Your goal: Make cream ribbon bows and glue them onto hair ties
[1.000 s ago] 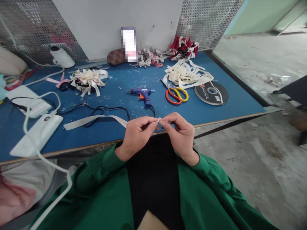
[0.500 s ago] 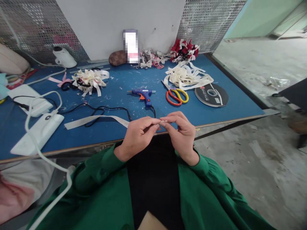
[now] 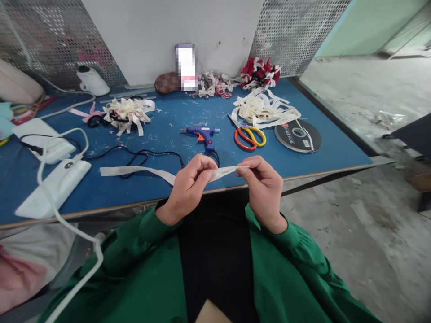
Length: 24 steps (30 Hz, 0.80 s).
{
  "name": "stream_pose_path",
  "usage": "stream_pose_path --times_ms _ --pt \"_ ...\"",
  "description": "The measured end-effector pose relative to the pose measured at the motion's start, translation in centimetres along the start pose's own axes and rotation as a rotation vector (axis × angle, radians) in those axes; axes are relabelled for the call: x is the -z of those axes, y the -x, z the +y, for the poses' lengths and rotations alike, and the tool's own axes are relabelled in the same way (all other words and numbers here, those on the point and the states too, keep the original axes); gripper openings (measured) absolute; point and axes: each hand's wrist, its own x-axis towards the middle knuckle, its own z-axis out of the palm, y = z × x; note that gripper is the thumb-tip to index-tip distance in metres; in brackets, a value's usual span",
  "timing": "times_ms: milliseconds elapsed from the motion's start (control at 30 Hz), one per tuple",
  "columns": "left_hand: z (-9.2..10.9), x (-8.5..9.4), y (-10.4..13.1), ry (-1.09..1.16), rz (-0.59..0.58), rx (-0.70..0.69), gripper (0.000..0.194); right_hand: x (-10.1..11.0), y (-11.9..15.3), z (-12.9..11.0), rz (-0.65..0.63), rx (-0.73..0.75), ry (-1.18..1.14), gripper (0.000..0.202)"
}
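Observation:
A cream ribbon stretches between my two hands at the front edge of the table. My left hand pinches it between thumb and fingers, and its long free tail trails left over the blue tabletop. At the other end, my right hand grips the ribbon's tip between thumb and forefinger. The span between the hands looks partly folded or twisted. Just beyond the hands lies a blue glue gun with an orange trigger. Scissors with red and yellow handles rest to its right.
Loose cream ribbons lie behind a black ribbon spool. Ribbon bows are heaped at left, with red bows at the back. A phone leans by a checked pouch. White power strips and cables occupy the left.
My hands, earlier touching at the fingertips, have drawn apart, and a length of ribbon now shows between them. The ribbon's tail on the table has shifted slightly right.

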Motion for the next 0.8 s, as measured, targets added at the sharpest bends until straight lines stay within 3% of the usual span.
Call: stream_pose_path --times_ms 67,167,300,667,800 --pt "0.14 0.00 0.07 -0.024 -0.011 -0.037 0.008 0.04 0.00 -0.04 0.000 0.004 0.000 0.011" --pt "0.33 -0.21 0.04 -0.141 0.015 -0.099 0.026 0.13 0.04 -0.08 -0.008 -0.001 -0.006 0.011" --pt "0.40 -0.63 0.03 -0.228 0.078 -0.093 0.019 0.16 0.18 -0.09 -0.022 -0.016 0.002 0.011" --pt "0.04 -0.86 0.27 -0.113 0.166 0.019 0.025 0.03 0.35 -0.48 -0.051 0.011 0.023 0.009" --pt "-0.12 -0.86 0.13 -0.049 0.186 0.023 0.018 -0.34 0.32 -0.75 -0.059 0.016 -0.040 0.012"
